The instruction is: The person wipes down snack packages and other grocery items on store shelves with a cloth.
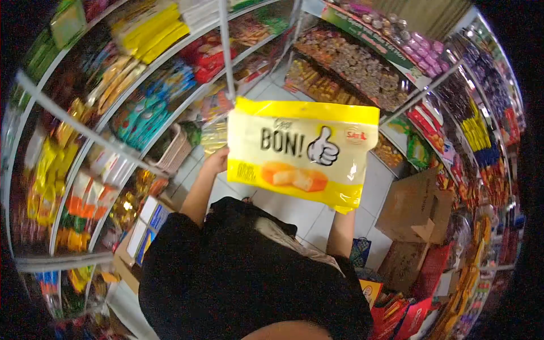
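A yellow and cream snack bag [300, 150], printed "BON!" with a thumbs-up drawing and a picture of small cakes, is held up in front of my chest with its front towards me. My left hand [216, 161] is closed on the bag's left edge, its fingers partly behind the bag. At the lower right corner, my right hand [345, 214] grips the bag from behind; its fingers are hidden and little more than the wrist shows.
Shelves [161, 62] packed with bagged snacks curve along the left. Tiered racks [362, 65] of jars and packets stand ahead. Cardboard boxes [409, 201] are stacked on the tiled floor [289, 212] at right. A pink basket [175, 150] sits at left, near an open carton [127, 263].
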Available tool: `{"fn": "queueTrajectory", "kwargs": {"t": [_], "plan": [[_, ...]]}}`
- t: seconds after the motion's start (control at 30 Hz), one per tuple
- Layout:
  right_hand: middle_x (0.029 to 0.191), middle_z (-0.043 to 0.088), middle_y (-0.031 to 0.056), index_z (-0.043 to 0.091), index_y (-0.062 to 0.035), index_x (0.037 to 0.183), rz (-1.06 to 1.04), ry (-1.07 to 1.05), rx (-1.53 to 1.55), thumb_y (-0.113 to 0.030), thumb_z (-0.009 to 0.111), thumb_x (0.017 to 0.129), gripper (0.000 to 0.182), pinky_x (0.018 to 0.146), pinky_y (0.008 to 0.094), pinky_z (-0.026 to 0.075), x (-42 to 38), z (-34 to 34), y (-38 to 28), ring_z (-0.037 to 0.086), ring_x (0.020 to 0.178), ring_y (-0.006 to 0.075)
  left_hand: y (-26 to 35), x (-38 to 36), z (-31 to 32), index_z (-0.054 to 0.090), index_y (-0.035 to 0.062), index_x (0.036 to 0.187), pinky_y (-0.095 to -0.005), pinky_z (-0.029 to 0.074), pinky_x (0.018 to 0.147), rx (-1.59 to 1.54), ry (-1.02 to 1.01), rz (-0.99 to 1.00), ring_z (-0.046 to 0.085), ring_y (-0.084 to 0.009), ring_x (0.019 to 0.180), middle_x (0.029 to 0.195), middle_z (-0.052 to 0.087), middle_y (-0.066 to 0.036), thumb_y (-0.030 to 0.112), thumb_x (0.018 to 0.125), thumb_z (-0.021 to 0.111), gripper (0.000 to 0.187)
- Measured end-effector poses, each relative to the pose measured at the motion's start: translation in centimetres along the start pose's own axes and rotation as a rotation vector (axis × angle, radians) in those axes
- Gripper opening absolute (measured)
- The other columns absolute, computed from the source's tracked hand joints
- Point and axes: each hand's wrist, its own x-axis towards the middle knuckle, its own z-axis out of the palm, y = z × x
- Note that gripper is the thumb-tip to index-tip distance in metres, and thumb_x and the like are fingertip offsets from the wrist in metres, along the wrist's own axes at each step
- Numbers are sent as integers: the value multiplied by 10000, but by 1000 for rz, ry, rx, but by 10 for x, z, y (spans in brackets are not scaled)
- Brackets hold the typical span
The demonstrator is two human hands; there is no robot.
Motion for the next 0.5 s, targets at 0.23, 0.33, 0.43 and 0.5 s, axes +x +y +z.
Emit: {"fn": "queueTrajectory", "kwargs": {"t": [0.23,0.33,0.43,0.5], "plan": [[849,524,149,472,37,921,-37,45,-56,-194,427,752,290,633,329,437,135,55,27,517,747,200,43,7,-23,373,-16,1058,-381,359,794,-192,82,94,470,-275,886,997,471,-152,261,616,509,539],[860,522,153,470,39,928,-106,62,-32,-194,420,754,296,641,329,435,86,51,26,514,757,202,67,12,-30,370,-22,1058,-377,355,800,-280,143,169,472,-282,882,994,472,-159,264,615,499,543],[843,523,144,457,32,954,109,-299,490,-215,386,762,320,615,309,435,138,59,60,512,733,185,72,20,-26,369,-26,1059,-360,345,815,-442,223,204,473,-280,882,994,470,-163,280,630,474,537],[802,526,126,434,15,1001,698,-965,1447,-256,323,776,369,558,270,436,161,46,127,509,679,147,81,30,-24,382,23,1067,-369,330,819,-468,186,236,451,-280,907,1009,461,-149,302,618,439,532]]}}
